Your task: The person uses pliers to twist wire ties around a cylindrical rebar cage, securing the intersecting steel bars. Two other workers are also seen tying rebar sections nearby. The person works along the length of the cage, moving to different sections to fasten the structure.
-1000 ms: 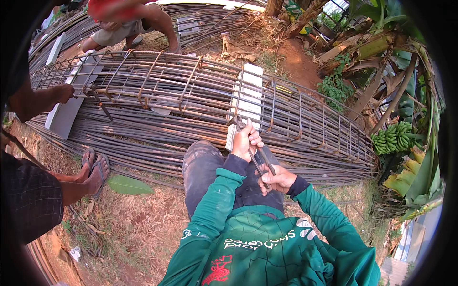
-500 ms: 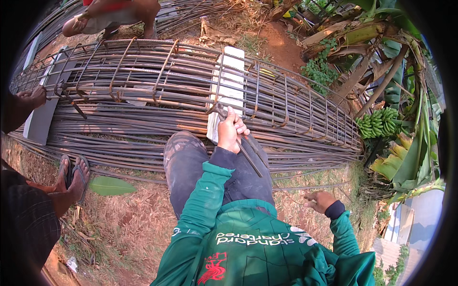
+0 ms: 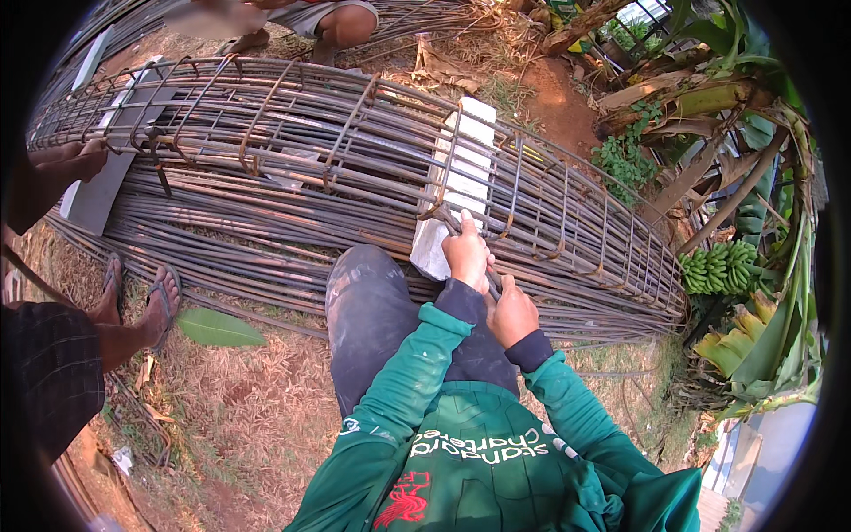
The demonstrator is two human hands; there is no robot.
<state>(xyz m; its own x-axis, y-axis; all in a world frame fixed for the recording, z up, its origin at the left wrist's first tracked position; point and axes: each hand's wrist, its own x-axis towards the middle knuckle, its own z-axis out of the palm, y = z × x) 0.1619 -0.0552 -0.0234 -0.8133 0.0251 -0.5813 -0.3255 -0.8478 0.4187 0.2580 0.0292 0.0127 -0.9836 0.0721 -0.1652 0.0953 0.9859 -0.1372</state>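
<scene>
A long cage of rusty steel rebar (image 3: 350, 151) with bent stirrups stretches across in front of me. My left hand (image 3: 464, 255) is closed around long-handled pincers (image 3: 448, 218), close to their jaws. Those jaws touch the cage's near lower bar by a stirrup, where small details cannot be made out. My right hand (image 3: 512, 314) is wrapped round the handles just below the left one. Most of the handles are hidden by my fists. Under this part of the cage lies a white block (image 3: 432, 252).
Loose rebar (image 3: 266, 222) lies along the ground beneath the cage. A grey beam (image 3: 91, 204) props its left part, where a co-worker's hand (image 3: 78, 164) touches the bars. Another person crouches beyond. Green bananas (image 3: 720, 266) hang at the right end.
My right hand has come up from beside my right thigh and closed on the pincer handles. My left hand keeps its hold. The crouching person has shifted right.
</scene>
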